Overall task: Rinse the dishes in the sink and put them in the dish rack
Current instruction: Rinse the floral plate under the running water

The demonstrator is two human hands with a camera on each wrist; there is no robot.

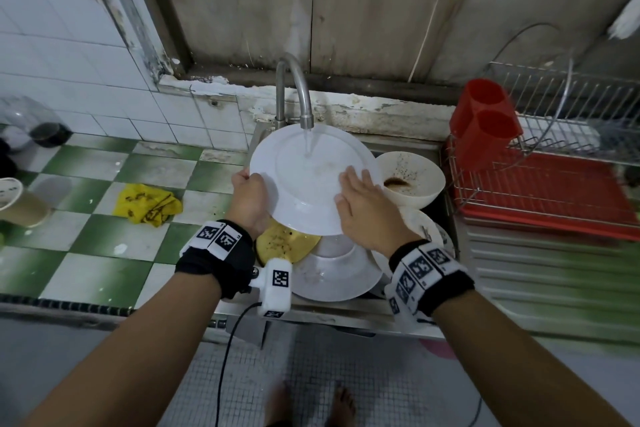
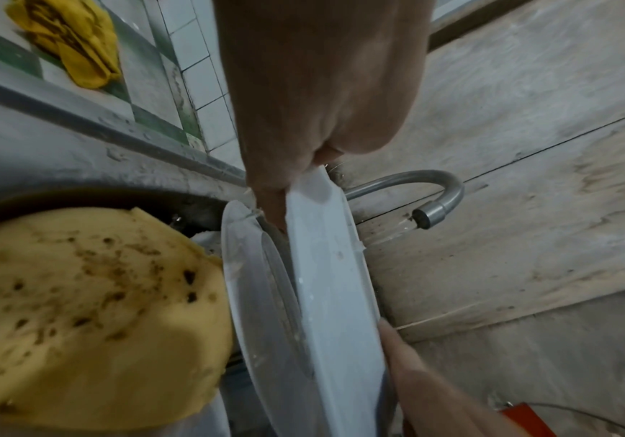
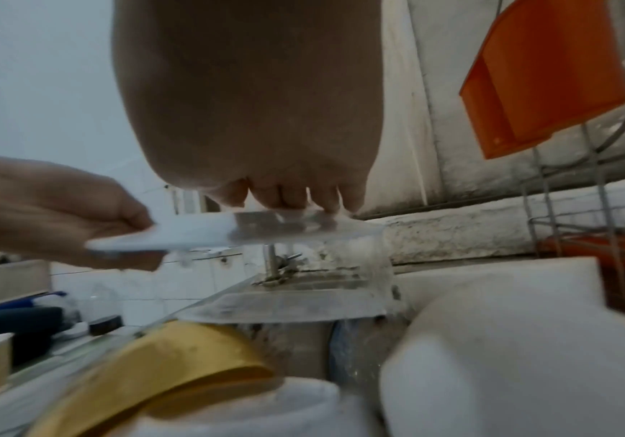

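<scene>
A white plate (image 1: 304,184) is held over the sink under the running faucet (image 1: 298,94); water lands on its upper middle. My left hand (image 1: 247,199) grips the plate's left rim (image 2: 318,207), thumb on top. My right hand (image 1: 362,204) lies flat on the plate's right side with straight fingers (image 3: 292,198) rubbing its surface. Below in the sink lie a dirty yellow plate (image 1: 285,246), an upturned white bowl (image 1: 332,270) and a white bowl with brown residue (image 1: 410,178). The wire dish rack (image 1: 547,184) with a red tray stands to the right.
A red utensil holder (image 1: 485,114) hangs on the rack's left end. A yellow cloth (image 1: 147,206) lies on the green-and-white tiled counter to the left, with a paper cup (image 1: 15,201) at the far left edge. A wall runs close behind the faucet.
</scene>
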